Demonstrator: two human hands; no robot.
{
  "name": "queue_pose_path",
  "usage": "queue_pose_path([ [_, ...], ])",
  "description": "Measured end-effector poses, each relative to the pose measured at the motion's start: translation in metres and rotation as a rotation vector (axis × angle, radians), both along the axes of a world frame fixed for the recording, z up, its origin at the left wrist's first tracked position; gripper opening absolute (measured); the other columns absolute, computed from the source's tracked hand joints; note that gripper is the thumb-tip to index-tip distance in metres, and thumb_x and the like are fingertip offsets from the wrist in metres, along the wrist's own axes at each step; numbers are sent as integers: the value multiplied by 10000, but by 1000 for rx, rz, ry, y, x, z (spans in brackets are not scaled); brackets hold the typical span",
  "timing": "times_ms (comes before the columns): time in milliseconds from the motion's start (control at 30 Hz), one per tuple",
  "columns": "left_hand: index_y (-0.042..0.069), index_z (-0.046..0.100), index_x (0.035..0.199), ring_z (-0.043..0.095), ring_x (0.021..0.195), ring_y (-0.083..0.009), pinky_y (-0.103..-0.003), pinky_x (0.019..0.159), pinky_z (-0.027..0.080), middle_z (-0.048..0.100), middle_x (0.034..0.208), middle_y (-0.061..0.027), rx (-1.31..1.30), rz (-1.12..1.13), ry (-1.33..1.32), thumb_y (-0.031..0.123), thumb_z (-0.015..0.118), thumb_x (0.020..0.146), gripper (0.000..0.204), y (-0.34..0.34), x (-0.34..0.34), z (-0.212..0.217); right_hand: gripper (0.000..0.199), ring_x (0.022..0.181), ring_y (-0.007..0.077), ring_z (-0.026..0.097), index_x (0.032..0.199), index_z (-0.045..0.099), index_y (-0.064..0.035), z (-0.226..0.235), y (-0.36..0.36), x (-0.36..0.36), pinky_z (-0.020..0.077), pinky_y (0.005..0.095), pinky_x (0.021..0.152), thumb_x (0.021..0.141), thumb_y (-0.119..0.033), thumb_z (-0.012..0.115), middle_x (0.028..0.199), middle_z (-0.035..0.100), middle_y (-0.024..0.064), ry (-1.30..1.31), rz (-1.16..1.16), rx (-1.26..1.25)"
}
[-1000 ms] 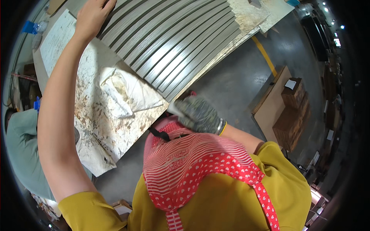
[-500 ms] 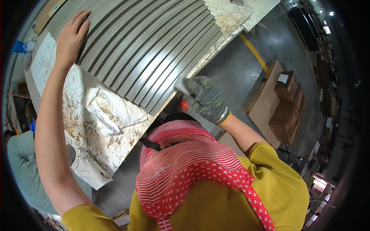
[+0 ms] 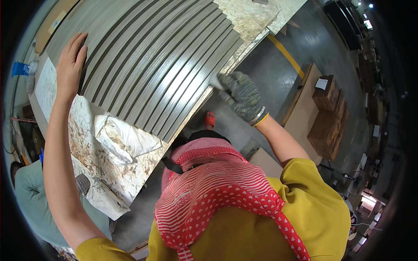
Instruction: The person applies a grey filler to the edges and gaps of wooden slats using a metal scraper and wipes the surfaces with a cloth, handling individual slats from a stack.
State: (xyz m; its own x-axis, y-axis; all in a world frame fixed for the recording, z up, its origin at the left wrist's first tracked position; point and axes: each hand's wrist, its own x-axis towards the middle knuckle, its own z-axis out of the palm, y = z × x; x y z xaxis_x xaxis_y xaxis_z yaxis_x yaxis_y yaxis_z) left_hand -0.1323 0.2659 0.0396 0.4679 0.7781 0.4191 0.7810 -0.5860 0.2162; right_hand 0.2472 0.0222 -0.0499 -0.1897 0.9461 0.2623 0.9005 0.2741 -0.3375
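Note:
A stack of long grey ribbed strips [image 3: 152, 65] lies side by side on a worktable. My bare left hand [image 3: 71, 65] rests flat, fingers together, on the far left end of the strips. My right hand [image 3: 242, 96] wears a grey knitted glove and sits at the near right edge of the strips, closed on a small pale object [image 3: 215, 82] that touches the strip ends. What that object is cannot be made out. I wear a red patterned apron [image 3: 217, 191] over a yellow shirt.
A stained white sheet [image 3: 93, 174] covers the table, with a crumpled white wrap [image 3: 124, 139] on it. Wooden boxes [image 3: 327, 114] stand on cardboard at right, by a yellow floor line [image 3: 287, 54]. Another person in pale green [image 3: 26, 198] is at lower left.
My left hand has slid left and lower in the picture along the strips. My gloved right hand has moved up and right along the strips' near edge.

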Motion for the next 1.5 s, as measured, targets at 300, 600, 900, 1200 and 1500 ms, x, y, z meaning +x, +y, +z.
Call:
queue_pose_path([
  [300,133,548,1287,475,1242,-292,-364,1033,358,512,1349,-101,-20,9,8,314,460,951,391,-4,1,1,487,960,333,560,1261,568,-132,2,2,22,465,426,835,790,-208,665,1048,563,142,-49,-92,54],
  [600,81,589,1229,534,1173,-319,-385,999,401,581,1264,-134,97,-68,-11,202,522,897,360,12,-20,-12,401,1078,331,543,1257,577,-129,-27,20,52,435,433,933,862,-191,610,1171,565,140,-270,-196,307],
  [900,133,677,1019,578,1009,-306,-424,846,475,624,1071,-100,177,216,-58,273,556,850,251,-22,10,-5,491,1115,264,566,1316,461,-6,58,-5,-116,453,377,956,877,-136,640,1257,550,166,728,279,-599],
  [1200,76,657,1004,573,1035,-291,-416,837,479,618,1096,-114,134,132,-150,233,615,806,257,-73,2,-8,438,1116,308,549,1247,523,-34,70,13,-295,406,401,990,899,-295,574,1238,559,161,407,944,-617],
  [1500,0,564,1141,474,1194,-299,-448,1016,353,539,1228,-166,242,314,-136,306,688,788,484,-91,28,-23,360,1114,282,535,1228,557,-57,-16,7,-336,381,392,1004,935,-262,512,1255,562,133,170,1205,-131],
])
